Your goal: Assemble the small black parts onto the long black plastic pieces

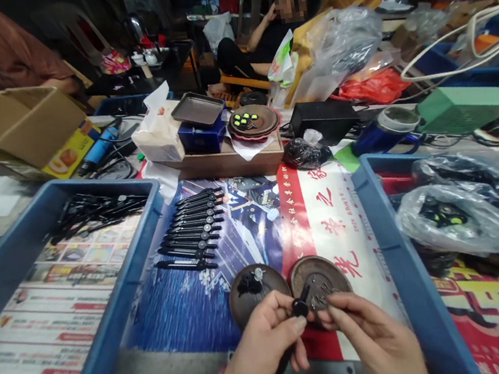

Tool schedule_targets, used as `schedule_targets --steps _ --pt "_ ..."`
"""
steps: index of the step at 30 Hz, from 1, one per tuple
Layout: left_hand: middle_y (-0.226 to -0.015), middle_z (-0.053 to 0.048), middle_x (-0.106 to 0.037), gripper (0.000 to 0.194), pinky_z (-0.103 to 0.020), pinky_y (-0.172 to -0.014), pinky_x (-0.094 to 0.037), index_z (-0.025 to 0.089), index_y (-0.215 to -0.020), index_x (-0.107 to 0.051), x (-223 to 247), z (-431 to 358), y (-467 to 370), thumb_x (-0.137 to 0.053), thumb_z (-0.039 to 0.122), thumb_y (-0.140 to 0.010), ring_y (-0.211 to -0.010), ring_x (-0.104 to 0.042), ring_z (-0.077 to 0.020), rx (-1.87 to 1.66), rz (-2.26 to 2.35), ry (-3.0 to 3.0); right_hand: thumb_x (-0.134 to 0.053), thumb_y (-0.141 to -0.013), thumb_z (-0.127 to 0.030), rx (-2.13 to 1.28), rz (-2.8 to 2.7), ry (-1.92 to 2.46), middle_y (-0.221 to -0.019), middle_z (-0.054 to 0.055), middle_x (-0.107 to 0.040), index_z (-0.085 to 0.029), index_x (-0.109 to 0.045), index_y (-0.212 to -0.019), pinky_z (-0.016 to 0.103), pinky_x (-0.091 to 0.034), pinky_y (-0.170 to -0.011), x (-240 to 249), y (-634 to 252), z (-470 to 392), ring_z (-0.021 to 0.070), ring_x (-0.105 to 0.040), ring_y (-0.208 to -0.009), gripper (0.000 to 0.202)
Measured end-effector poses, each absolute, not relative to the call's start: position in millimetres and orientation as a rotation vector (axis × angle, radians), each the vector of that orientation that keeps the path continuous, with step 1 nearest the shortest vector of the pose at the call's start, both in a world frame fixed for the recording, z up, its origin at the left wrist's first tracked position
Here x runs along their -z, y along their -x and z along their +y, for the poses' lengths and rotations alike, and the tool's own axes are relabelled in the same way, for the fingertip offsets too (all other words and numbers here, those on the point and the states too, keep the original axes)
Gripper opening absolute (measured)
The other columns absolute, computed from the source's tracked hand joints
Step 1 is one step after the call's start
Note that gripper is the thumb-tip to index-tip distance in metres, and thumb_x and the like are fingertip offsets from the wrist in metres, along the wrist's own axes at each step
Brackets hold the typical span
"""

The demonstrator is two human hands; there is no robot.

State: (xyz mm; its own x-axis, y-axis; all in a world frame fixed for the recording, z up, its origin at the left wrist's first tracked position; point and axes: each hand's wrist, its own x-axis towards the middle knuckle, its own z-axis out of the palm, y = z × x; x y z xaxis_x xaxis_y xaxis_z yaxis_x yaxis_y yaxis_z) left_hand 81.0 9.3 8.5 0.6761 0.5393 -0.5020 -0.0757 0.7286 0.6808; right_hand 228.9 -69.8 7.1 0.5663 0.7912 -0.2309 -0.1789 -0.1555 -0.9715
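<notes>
My left hand [257, 344] pinches a small black part [300, 307] with a round end and a short stem. Close beside it, the fingertips of my right hand [376, 333] are pressed together at the part's edge; whatever lies between them is too small to make out. Beyond my hands are two round brown dishes. The left dish [242, 312] holds small black pieces and a clear bit, while the right dish [336, 277] contains tiny metal pieces. Further left, several slim black pieces with round discs [192, 238] lie in a row on the printed sheet.
Blue trays flank the work area: the left tray [139, 227] holds loose black pieces [95, 212], the right one [424, 286] plastic bags [458, 219]. A wooden box [232, 163] stands behind, near a cardboard box [5, 134]. Two other people sit across the table.
</notes>
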Motion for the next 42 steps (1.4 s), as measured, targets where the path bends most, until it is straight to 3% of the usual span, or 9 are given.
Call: schedule_targets --steps 5,13,19,26,30,35,42 --pt "-0.075 -0.001 -0.064 0.023 -0.015 -0.045 -0.035 0.016 -0.089 -0.054 -10.7 9.7 -77.5 -0.066 0.034 -0.084 -0.043 -0.049 -0.0037 -0.345 0.773 -0.681 -0.079 -0.078 -0.042 -0.95 -0.624 1.596 -0.073 0.009 -0.08 -0.02 -0.076 -0.087 0.024 -0.065 -0.061 -3.3 -222.3 -79.0 0.0239 -0.078 -0.063 0.025" --pt "-0.069 0.003 -0.059 0.018 -0.017 -0.047 -0.037 0.017 -0.091 -0.055 -9.2 8.2 -74.2 -0.065 0.028 -0.082 -0.044 -0.049 -0.0051 -0.35 0.767 -0.755 -0.063 -0.093 -0.03 -0.53 -1.238 1.692 -0.078 0.001 -0.074 -0.026 -0.07 -0.084 0.017 -0.059 -0.065 -6.5 -213.8 -77.4 0.015 -0.073 -0.07 0.012" --pt "-0.055 0.007 -0.052 0.017 -0.017 -0.048 -0.036 0.018 -0.094 -0.054 -9.5 6.5 -70.7 -0.063 0.025 -0.082 -0.045 -0.048 -0.0076 -0.303 0.778 -0.823 -0.055 -0.098 -0.033 -0.436 -1.382 1.71 -0.073 -0.002 -0.069 -0.027 -0.063 -0.085 0.016 -0.055 -0.063 -2.2 -210.6 -75.7 0.0128 -0.069 -0.065 0.016" --pt "-0.076 0.0 -0.06 0.01 -0.021 -0.055 -0.043 0.018 -0.095 -0.055 -15.4 5.2 -67.9 -0.057 0.021 -0.086 -0.06 -0.054 -0.0112 -0.334 0.822 -1.023 -0.048 -0.102 -0.035 -0.37 -1.434 1.722 -0.069 -0.003 -0.066 -0.026 -0.059 -0.082 0.013 -0.053 -0.059 -13.5 -206.8 -71.8 0.0105 -0.068 -0.058 0.024" --pt "-0.093 -0.005 -0.064 0.012 -0.022 -0.061 -0.045 0.019 -0.101 -0.058 -14.7 2.7 -61.8 -0.051 0.019 -0.092 -0.075 -0.059 -0.0149 -0.354 0.811 -1.252 -0.049 -0.101 -0.034 -0.504 -1.385 1.713 -0.066 -0.005 -0.063 -0.026 -0.058 -0.079 0.013 -0.052 -0.057 -9.3 -206.4 -75.4 0.0096 -0.064 -0.054 0.024" --pt "-0.096 -0.003 -0.063 0.016 -0.023 -0.072 -0.046 0.02 -0.1 -0.059 -10.0 0.2 -60.0 -0.052 0.012 -0.088 -0.091 -0.059 -0.0177 -0.409 0.795 -1.375 -0.045 -0.102 -0.031 -0.712 -1.31 1.745 -0.066 -0.005 -0.062 -0.025 -0.054 -0.081 0.016 -0.053 -0.056 2.8 -209.8 -83.6 0.0113 -0.065 -0.056 0.023" --pt "-0.098 -0.004 -0.061 0.015 -0.022 -0.067 -0.046 0.021 -0.104 -0.057 -2.5 -2.2 -60.6 -0.052 0.016 -0.09 -0.079 -0.058 -0.0146 -0.42 0.81 -1.267 -0.051 -0.1 -0.032 -0.37 -1.415 1.714 -0.072 -0.003 -0.068 -0.025 -0.061 -0.084 0.013 -0.052 -0.062 -2.5 -204.2 -71.9 0.0102 -0.067 -0.061 0.02"
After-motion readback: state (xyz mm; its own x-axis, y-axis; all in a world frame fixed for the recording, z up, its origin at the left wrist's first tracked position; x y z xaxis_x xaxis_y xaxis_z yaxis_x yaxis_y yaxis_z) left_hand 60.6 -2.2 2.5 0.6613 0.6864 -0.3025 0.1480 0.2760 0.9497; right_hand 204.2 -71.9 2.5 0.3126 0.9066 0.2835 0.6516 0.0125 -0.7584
